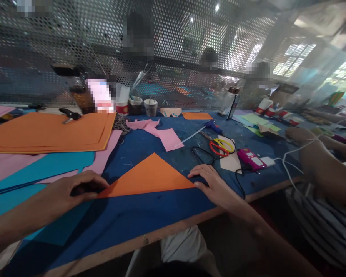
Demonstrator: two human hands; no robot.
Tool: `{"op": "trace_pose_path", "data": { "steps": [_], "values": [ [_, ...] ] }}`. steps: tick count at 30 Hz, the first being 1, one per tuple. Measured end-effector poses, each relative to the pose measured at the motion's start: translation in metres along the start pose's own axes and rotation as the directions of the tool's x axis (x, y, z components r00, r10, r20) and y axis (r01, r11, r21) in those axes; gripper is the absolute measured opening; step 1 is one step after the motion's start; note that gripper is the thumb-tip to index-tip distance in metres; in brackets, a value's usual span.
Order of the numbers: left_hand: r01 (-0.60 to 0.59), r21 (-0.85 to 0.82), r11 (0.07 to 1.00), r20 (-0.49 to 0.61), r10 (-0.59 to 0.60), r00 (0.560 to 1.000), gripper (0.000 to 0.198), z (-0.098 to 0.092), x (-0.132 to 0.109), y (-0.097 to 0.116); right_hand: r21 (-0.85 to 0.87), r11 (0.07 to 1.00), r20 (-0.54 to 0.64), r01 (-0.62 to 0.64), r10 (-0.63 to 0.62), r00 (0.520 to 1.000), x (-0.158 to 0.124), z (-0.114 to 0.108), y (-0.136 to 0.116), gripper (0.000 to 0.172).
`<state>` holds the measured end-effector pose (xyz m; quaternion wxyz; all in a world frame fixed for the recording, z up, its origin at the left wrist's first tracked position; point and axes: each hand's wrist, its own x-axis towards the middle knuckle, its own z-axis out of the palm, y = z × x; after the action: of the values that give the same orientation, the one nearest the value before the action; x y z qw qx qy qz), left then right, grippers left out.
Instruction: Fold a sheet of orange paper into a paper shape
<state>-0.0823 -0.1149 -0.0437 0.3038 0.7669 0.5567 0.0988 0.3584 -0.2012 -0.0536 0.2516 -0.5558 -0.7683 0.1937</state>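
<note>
Far left, orange sheets (46,130) lie stacked. The left hand (85,186) pinches the left corner of the orange triangle (152,175), near centre on the blue table (127,221); the right hand (213,185) touches its right corner, whether clamped I cannot tell.

R/Y scissors (218,142) nr glue gun (214,127), magenta box (250,159).
</note>
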Motion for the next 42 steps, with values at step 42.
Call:
{"op": "trace_pose_path", "data": {
  "steps": [42],
  "values": [
    [-0.595,0.502,0.627,-0.097,0.725,0.682,0.037,0.076,0.004,0.074,-0.546,0.698,0.128,0.464,-0.478,0.869,0.025,0.038,-0.041,0.007]
  ]
}}
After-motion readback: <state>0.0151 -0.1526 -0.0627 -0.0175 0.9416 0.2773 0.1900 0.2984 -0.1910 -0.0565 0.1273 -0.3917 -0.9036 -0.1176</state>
